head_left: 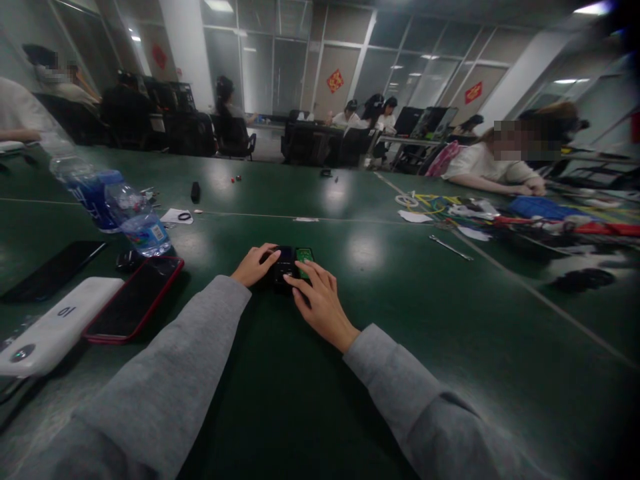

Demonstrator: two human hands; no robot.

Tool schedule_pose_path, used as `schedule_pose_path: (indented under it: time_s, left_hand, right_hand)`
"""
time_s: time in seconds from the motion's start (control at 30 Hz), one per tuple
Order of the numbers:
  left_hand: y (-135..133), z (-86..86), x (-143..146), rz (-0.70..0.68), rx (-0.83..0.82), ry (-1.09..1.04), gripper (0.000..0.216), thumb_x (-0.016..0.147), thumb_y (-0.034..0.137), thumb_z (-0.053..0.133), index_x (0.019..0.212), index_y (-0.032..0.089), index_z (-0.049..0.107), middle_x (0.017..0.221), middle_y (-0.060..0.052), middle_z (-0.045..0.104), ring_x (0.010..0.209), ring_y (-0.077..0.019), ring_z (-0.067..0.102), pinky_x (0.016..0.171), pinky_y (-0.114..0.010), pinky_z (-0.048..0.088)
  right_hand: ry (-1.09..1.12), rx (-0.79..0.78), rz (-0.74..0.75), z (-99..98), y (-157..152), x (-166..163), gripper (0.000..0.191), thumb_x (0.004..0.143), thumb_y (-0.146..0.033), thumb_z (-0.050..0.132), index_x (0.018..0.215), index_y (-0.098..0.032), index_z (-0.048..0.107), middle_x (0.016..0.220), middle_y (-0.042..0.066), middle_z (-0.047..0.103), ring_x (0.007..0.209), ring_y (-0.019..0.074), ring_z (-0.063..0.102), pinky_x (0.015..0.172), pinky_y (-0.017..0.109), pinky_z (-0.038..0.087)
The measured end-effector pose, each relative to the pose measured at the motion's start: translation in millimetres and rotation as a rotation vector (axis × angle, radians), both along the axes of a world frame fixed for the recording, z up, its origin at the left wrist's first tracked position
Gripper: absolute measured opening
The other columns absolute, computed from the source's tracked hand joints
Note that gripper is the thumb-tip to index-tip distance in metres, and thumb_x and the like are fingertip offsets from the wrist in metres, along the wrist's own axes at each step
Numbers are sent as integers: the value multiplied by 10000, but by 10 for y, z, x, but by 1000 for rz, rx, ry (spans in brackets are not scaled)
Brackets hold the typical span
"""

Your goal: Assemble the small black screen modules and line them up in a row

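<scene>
A small black device (283,272) with a dark panel lies on the green table in front of me. Along its right side is a green circuit board (303,255) in a dark frame. My left hand (254,266) is closed on the device's left edge, with the thumb across its top. My right hand (323,303) reaches in from the right, fingers apart. Its index fingertip touches the lower part of the device, while other fingers lie over the near end of the board and partly cover it.
To the left are a red-edged phone (135,300), a white power bank (63,323), a dark flat slab (53,270) and plastic bottles (143,217). A wrench (450,247) and tangled cables (440,203) lie to the right. A person (493,163) leans on the table there.
</scene>
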State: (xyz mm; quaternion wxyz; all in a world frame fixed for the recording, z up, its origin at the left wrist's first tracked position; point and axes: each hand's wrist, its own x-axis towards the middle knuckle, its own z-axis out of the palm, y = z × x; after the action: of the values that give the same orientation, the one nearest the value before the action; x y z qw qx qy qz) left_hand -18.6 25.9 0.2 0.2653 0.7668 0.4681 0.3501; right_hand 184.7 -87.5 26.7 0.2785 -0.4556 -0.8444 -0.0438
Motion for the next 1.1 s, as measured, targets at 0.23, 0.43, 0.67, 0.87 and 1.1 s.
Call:
schedule_pose_path:
  time_s: [0.23, 0.43, 0.67, 0.87, 1.1]
  left_hand:
    - [12, 16, -3, 16, -46, 27, 457, 880, 537, 439, 1197, 240, 584, 1020, -60, 671, 1061, -244, 540, 969, -437, 406]
    - [36, 4, -21, -21, -100, -119, 423, 801, 553, 567, 1079, 244, 648, 950, -60, 681, 1014, -259, 577, 928, -421, 441]
    - [63, 106, -11, -91, -299, -266, 456, 738, 505, 668, 1083, 209, 624, 954, -55, 685, 948, -229, 620, 900, -412, 475]
    - [-9, 236, 41, -57, -534, -560, 559, 672, 336, 780, 1153, 155, 562, 1007, -109, 670, 907, -217, 650, 896, -454, 482]
    - [-191, 347, 118, -92, -467, -596, 611, 643, 326, 811, 1174, 179, 546, 1148, -133, 607, 1024, -248, 609, 867, -455, 509]
  right_hand:
    - [24, -23, 26, -8, 8, 18, 337, 935, -168, 484, 1256, -258, 531, 1365, 74, 449, 1331, 247, 314, 1046, 471, 331]
    - [19, -20, 47, 2, 0, 30, 307, 938, -166, 459, 1219, -252, 550, 1353, 73, 468, 1321, 250, 333, 1034, 478, 340]
    - [1, -36, 73, -10, -13, 26, 295, 951, -203, 470, 1234, -259, 536, 1314, 65, 493, 1323, 250, 323, 1045, 476, 319]
    - [45, -64, 99, -45, -1, 15, 465, 961, -380, 500, 1371, -202, 371, 1323, 101, 476, 1297, 261, 340, 1051, 475, 339]
    - [301, -41, 108, -47, 8, 24, 547, 934, -375, 546, 1398, -226, 299, 1373, 107, 409, 1287, 264, 362, 1074, 496, 355]
